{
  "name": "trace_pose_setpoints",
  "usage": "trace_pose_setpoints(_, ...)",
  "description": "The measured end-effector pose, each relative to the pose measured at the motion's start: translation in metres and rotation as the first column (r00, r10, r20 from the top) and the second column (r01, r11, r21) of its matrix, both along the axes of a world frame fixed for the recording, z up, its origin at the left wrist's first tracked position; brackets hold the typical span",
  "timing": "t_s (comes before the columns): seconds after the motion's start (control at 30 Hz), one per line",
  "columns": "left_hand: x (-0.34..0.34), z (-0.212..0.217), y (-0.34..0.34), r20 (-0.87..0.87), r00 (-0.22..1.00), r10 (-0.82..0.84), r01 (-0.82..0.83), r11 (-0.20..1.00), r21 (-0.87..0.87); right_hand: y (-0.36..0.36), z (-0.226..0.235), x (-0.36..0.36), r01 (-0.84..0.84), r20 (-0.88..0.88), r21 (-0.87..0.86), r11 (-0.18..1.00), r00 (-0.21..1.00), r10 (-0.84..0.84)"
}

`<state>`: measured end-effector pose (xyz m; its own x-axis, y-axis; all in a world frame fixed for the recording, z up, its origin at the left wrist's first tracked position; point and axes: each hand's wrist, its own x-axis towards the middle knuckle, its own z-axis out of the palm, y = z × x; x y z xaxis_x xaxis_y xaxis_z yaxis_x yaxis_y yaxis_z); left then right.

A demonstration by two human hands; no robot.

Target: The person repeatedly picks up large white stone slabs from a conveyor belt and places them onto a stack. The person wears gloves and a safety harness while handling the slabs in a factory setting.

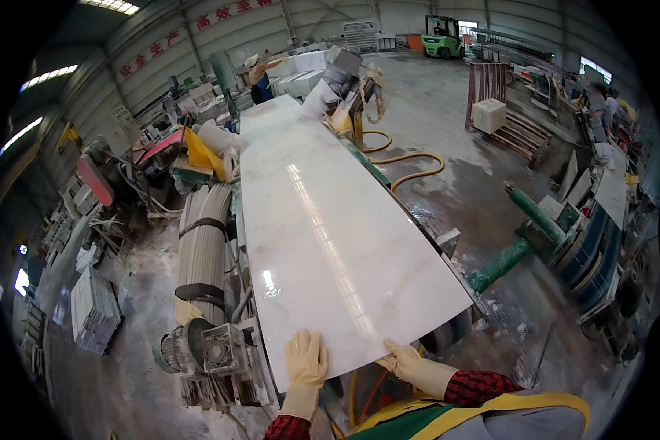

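Observation:
A long, glossy white stone slab [330, 227] lies on a machine bed and runs away from me toward the far end. My left hand [306, 357], in a pale yellow rubber glove, lies flat on the slab's near edge with its fingers spread. My right hand [401, 358], gloved the same way, grips the near edge a little further right, fingers curled over the rim. Red checked sleeves and a yellow-edged apron show at the lower edge.
A grey motor [198, 350] and a ribbed roller [204, 242] sit left of the slab. Yellow hoses [411, 165] and green posts [500, 265] lie on the wet floor to the right. A person [259, 75] stands at the far end; a green forklift [442, 38] is behind.

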<state>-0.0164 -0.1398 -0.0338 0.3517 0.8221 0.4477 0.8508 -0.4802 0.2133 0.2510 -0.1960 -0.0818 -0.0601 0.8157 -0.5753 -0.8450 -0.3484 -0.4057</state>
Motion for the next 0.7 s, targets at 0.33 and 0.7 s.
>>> trace_pose_setpoints(0.33,0.004,0.014,0.068,-0.026,0.975,-0.220,0.211,0.959,-0.186,-0.095,0.009,0.034,-0.134,0.040,-0.255,0.958,0.988,0.149)
trace_pose_setpoints(0.7,-0.001,0.004,0.132,-0.031,0.996,-0.087,0.044,0.735,-0.677,-0.089,-0.028,0.048,-0.301,-0.048,-0.274,0.914,0.953,0.299)
